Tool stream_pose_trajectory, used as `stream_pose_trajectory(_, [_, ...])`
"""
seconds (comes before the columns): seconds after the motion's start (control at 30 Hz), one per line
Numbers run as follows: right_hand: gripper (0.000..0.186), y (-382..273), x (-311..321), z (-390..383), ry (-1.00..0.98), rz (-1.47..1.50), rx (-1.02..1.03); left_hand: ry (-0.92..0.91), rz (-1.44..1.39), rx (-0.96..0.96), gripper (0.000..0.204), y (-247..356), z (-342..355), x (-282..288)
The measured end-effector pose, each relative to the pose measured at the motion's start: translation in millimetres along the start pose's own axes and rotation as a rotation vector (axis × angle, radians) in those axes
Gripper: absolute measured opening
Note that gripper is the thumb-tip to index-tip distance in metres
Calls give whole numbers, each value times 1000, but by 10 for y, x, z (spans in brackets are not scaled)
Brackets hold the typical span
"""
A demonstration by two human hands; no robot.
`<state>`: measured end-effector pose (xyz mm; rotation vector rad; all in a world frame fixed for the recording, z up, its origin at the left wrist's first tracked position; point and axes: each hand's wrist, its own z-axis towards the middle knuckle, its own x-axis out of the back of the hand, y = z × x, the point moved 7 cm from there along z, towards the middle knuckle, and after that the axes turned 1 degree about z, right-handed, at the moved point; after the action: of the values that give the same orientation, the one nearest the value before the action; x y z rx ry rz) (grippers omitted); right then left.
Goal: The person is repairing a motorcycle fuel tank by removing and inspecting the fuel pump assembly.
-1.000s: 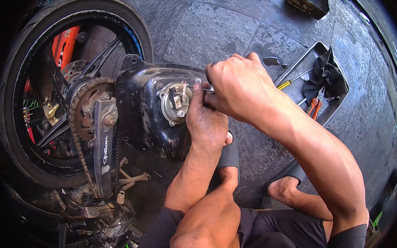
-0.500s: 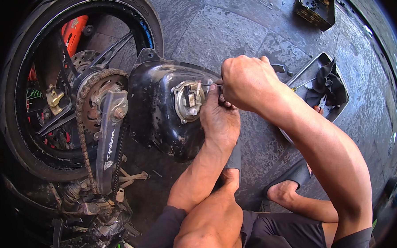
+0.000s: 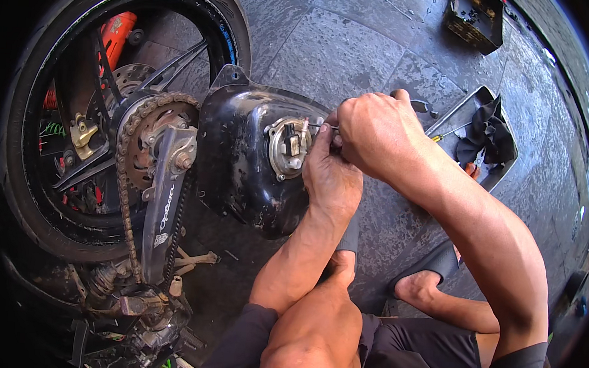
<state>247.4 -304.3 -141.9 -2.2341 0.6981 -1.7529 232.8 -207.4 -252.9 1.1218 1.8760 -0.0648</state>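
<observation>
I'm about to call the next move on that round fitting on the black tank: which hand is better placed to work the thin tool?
Probably the right hand: it pinches the thin metal tool aimed at the round fitting. The left hand rests against the black tank just below, seemingly steadying it.

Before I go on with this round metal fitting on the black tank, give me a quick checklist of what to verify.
1. Left hand braced against the black metal tank: ok.
2. Right hand has a grip on a thin metal tool: ok.
3. Tool tip seated in the round metal fitting: cannot tell, fingers hide it.
4. Tank resting steadily on the paved floor: cannot tell.
5. Grey tool tray beside the right arm: ok.
</observation>
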Motion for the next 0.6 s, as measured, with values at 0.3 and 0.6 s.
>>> stream_pose_trajectory(0.3, [15, -113, 97, -58, 308, -230, 129, 69, -68, 20, 27, -80, 78, 164])
stream_pose_trajectory(0.6, [14, -110, -42, 59, 151, -137, 122, 32, 224, 96, 9, -346, -305, 196])
